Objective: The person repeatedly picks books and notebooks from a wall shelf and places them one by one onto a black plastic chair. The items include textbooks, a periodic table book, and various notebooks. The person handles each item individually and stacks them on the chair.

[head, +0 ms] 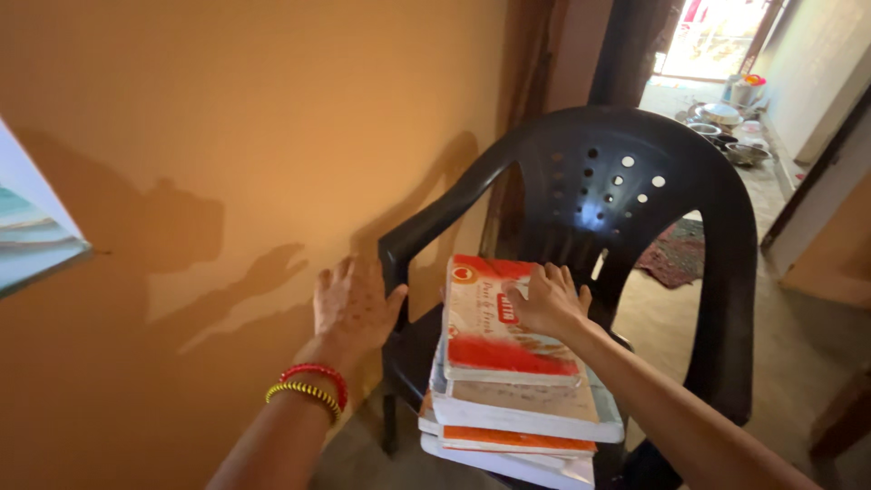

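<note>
A stack of several books (513, 399) lies on the seat of a black plastic armchair (717, 272). The top book (494, 349) has a red and white cover. My right hand (544, 299) rests on that cover with the fingers curled over its far edge. My left hand (349, 304), fingers spread, is at the front end of the chair's left armrest (426, 227), thumb against it. Red and yellow bangles (308, 386) circle my left wrist.
An orange wall (227, 136) runs along the left, close to the chair. A light board or panel edge (32, 231) juts in at far left. Behind the chair a small rug (676, 254) lies on the floor, and metal pots and bowls (730, 127) stand near a bright doorway.
</note>
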